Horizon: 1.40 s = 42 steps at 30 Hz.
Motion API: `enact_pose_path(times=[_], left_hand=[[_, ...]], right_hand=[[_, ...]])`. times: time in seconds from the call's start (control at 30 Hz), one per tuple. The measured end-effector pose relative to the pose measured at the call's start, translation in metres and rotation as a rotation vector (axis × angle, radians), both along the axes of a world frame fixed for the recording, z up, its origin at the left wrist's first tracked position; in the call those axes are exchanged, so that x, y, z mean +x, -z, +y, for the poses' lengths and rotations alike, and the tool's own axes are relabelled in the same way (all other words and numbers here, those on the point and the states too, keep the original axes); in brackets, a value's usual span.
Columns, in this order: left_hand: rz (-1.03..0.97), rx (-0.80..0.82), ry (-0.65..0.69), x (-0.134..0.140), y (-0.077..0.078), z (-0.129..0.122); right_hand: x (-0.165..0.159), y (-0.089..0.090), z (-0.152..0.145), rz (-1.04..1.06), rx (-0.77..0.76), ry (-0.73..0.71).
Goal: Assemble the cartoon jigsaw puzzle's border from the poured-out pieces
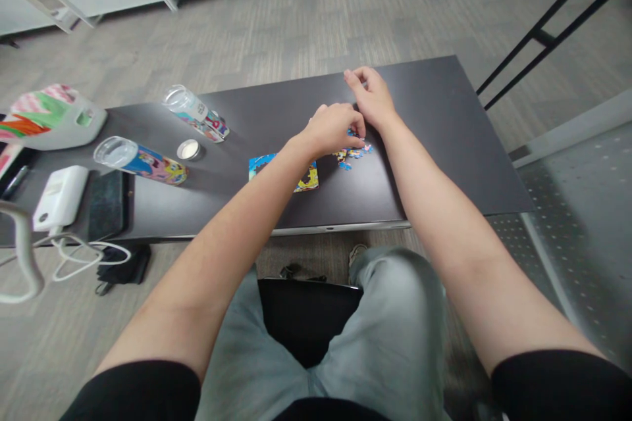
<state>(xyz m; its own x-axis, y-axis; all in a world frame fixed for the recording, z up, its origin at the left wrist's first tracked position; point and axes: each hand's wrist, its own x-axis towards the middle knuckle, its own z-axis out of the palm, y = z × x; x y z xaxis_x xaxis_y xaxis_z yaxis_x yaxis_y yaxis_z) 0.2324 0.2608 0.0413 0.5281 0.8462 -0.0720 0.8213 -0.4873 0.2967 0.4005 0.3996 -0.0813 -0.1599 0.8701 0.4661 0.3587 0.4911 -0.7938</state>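
My left hand (pixel 337 127) reaches over a small pile of loose jigsaw puzzle pieces (pixel 345 164). Its thumb and fingers are pinched together at one piece on the pile's right side, mostly hidden by the fingertips. Beyond the pile, my right hand (pixel 374 97) rests on its side on the tabletop. The fingers are loosely curled, with a gap by the thumb and nothing seen in them. A partly filled, colourful jigsaw puzzle (pixel 261 162) lies flat left of the pile; my left forearm covers its middle.
Two clear-lidded printed tubes (pixel 148 163) (pixel 197 115) lie at the left, with a small round tin (pixel 189 149) between them. Farther left are a dark phone (pixel 108 204), a white charger with a cable (pixel 62 197) and a patterned white case (pixel 54 117). All share the dark table (pixel 444 145).
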Motion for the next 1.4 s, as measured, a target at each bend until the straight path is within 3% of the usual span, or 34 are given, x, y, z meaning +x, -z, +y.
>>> enact_pose_path(times=[0.3,0.5,0.83,1.13,1.4], left_hand=[[-0.066,-0.003,0.002,0.010,0.010,-0.005],[-0.241,-0.103,-0.050,-0.006,0.017,-0.009],[-0.112,-0.060,-0.145,-0.013,0.005,-0.021],[-0.083,-0.024,-0.159,-0.008,0.011,-0.013],[-0.173,-0.075,-0.184,0.004,0.014,-0.021]], right_hand=[[0.001,0.002,0.002,0.021,-0.008,0.013],[0.002,-0.004,-0.004,0.057,-0.027,0.019],[-0.001,-0.013,-0.018,0.049,-0.039,0.065],[0.000,-0.019,-0.016,0.088,-0.094,0.053],[0.000,-0.010,-0.011,0.086,-0.055,0.064]])
